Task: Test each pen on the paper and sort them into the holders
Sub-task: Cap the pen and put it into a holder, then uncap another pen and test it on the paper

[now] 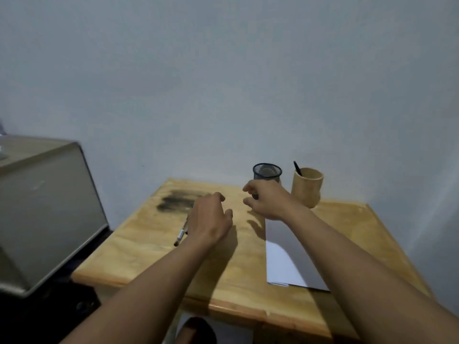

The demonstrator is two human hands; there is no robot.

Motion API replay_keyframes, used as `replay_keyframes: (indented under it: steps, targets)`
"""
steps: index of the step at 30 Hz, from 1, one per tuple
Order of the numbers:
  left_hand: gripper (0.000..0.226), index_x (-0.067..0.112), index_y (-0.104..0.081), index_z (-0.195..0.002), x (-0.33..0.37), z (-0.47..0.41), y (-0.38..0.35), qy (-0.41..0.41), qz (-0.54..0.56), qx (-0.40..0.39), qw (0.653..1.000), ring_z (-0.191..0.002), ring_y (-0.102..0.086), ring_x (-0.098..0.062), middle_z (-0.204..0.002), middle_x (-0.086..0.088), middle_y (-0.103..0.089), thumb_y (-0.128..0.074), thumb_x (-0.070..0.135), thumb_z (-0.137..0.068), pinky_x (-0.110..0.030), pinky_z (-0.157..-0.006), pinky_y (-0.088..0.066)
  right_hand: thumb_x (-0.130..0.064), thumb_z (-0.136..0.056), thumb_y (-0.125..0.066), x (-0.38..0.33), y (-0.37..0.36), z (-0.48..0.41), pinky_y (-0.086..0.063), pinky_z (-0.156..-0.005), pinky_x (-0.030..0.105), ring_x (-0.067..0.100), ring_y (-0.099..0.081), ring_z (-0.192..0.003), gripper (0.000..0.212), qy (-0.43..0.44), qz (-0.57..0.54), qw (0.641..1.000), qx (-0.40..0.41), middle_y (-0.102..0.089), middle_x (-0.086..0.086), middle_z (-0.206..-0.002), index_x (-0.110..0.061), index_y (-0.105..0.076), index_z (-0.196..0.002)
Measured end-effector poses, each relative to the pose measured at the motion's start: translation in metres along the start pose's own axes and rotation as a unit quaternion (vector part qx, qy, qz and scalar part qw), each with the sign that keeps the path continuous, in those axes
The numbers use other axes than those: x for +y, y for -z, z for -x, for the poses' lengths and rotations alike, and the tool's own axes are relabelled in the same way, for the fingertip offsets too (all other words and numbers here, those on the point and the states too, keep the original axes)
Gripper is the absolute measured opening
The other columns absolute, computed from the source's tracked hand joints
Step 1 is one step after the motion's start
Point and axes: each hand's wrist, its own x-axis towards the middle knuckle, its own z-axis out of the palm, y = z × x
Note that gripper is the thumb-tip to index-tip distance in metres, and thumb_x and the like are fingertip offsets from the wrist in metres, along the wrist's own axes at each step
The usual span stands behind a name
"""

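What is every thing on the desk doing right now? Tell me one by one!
Mesh holder: upright, looks empty.
Bamboo holder: upright, one dark pen leaning inside.
Pens on the table: lying flat, partly under the left hand.
Paper: lying flat, no marks visible.
Left hand: open, above the pens.
Right hand: fingers curled, in front of the mesh holder; any grip unclear.

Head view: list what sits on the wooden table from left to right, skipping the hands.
Dark stain → pen lying flat → black mesh holder → sheet of white paper → bamboo holder with one pen standing in it.
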Motion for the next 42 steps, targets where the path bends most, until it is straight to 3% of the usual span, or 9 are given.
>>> replay_keyframes:
  steps: [4, 8, 12, 19, 26, 31, 34, 37, 42]
  targets:
    - [0.019, 0.026, -0.065, -0.099, -0.032, 0.021, 0.009, 0.006, -0.07, 0.011, 0.997, -0.106, -0.06, -0.029, -0.108, 0.0, -0.069, -0.061, 0.037, -0.084, -0.04, -0.081, -0.049, -0.034, -0.094, -0.059, -0.028, -0.046, -0.003, -0.051, -0.098, 0.041, 0.025, -0.06, -0.122, 0.041, 0.024, 0.0, 0.999, -0.038, -0.064, 0.004, -0.135, -0.026, -0.059, -0.134]
    - [0.027, 0.025, -0.065, -0.109, -0.047, 0.036, 0.009, 0.022, -0.117, 0.003, 0.993, -0.109, -0.054, -0.029, -0.112, -0.002, -0.066, -0.059, 0.042, -0.088, -0.043, -0.087, -0.044, -0.024, -0.1, -0.05, -0.037, -0.08, 0.0, -0.055, -0.088, 0.041, 0.029, -0.063, -0.11, 0.037, 0.043, -0.003, 0.999, -0.033, -0.064, 0.007, -0.131, -0.033, -0.058, -0.135]
    - [0.028, 0.026, -0.067, -0.113, -0.056, 0.045, 0.008, 0.015, -0.125, 0.004, 0.992, -0.107, -0.054, -0.028, -0.109, -0.001, -0.069, -0.058, 0.041, -0.09, -0.041, -0.086, -0.041, -0.016, -0.102, -0.047, -0.039, -0.093, -0.006, -0.048, -0.101, 0.042, 0.03, -0.054, -0.128, 0.043, 0.092, 0.031, 0.994, -0.056, -0.06, 0.006, -0.142, -0.026, -0.056, -0.143]
    - [0.02, 0.028, -0.073, -0.101, -0.057, 0.049, 0.005, -0.003, -0.12, 0.017, 0.993, -0.1, -0.053, -0.024, -0.094, 0.004, -0.072, -0.055, 0.034, -0.095, -0.037, -0.082, -0.034, -0.015, -0.099, -0.053, -0.036, -0.099, -0.012, -0.05, -0.081, 0.039, 0.025, -0.059, -0.104, 0.02, 0.129, 0.059, 0.989, -0.033, -0.066, 0.001, -0.112, -0.021, -0.066, -0.113]
    - [0.023, 0.023, -0.069, -0.112, -0.044, 0.024, 0.008, -0.061, 0.01, 0.088, 0.994, -0.092, -0.064, -0.016, -0.099, 0.005, -0.072, -0.061, 0.032, -0.093, -0.038, -0.08, -0.053, -0.021, -0.1, -0.056, -0.017, -0.083, 0.0, -0.051, -0.077, 0.044, 0.024, -0.056, -0.099, 0.017, 0.135, 0.068, 0.987, 0.052, -0.065, 0.0, -0.105, -0.021, -0.069, -0.11]
    - [0.044, 0.023, -0.056, -0.131, -0.014, 0.003, 0.007, -0.055, 0.144, 0.082, 0.985, -0.097, -0.063, -0.013, -0.108, 0.005, -0.068, -0.065, 0.041, -0.091, -0.036, -0.084, -0.054, -0.024, -0.098, -0.061, -0.006, -0.052, 0.005, -0.054, -0.079, 0.04, 0.022, -0.067, -0.095, 0.015, 0.006, -0.083, 0.99, 0.117, -0.074, 0.002, -0.1, -0.017, -0.07, -0.108]
    - [0.041, 0.022, -0.06, -0.13, -0.001, -0.01, -0.004, -0.055, 0.147, 0.006, 0.988, -0.1, -0.064, -0.016, -0.116, 0.002, -0.068, -0.064, 0.038, -0.093, -0.038, -0.089, -0.053, -0.021, -0.095, -0.065, 0.003, -0.037, 0.014, -0.056, -0.081, 0.038, 0.019, -0.071, -0.089, 0.011, -0.078, -0.25, 0.952, 0.161, -0.075, 0.005, -0.095, -0.015, -0.07, -0.103]
    - [0.037, 0.021, -0.065, -0.128, 0.011, -0.018, -0.019, -0.039, 0.184, -0.099, 0.977, -0.102, -0.066, -0.02, -0.12, -0.002, -0.069, -0.063, 0.036, -0.094, -0.036, -0.091, -0.052, -0.01, -0.092, -0.069, 0.014, -0.025, 0.026, -0.059, -0.08, 0.037, 0.012, -0.073, -0.082, 0.006, -0.118, -0.424, 0.877, 0.191, -0.075, 0.005, -0.087, -0.008, -0.068, -0.098]
    - [0.011, 0.019, -0.073, -0.092, 0.036, -0.023, -0.035, -0.031, 0.305, -0.172, 0.936, -0.089, -0.071, -0.023, -0.093, -0.006, -0.075, -0.063, 0.022, -0.096, -0.031, -0.073, -0.051, -0.007, -0.092, -0.07, 0.035, -0.01, 0.047, -0.061, -0.087, 0.037, 0.023, -0.075, -0.096, 0.014, -0.162, -0.525, 0.809, 0.211, -0.077, 0.014, -0.1, -0.002, -0.068, -0.105]
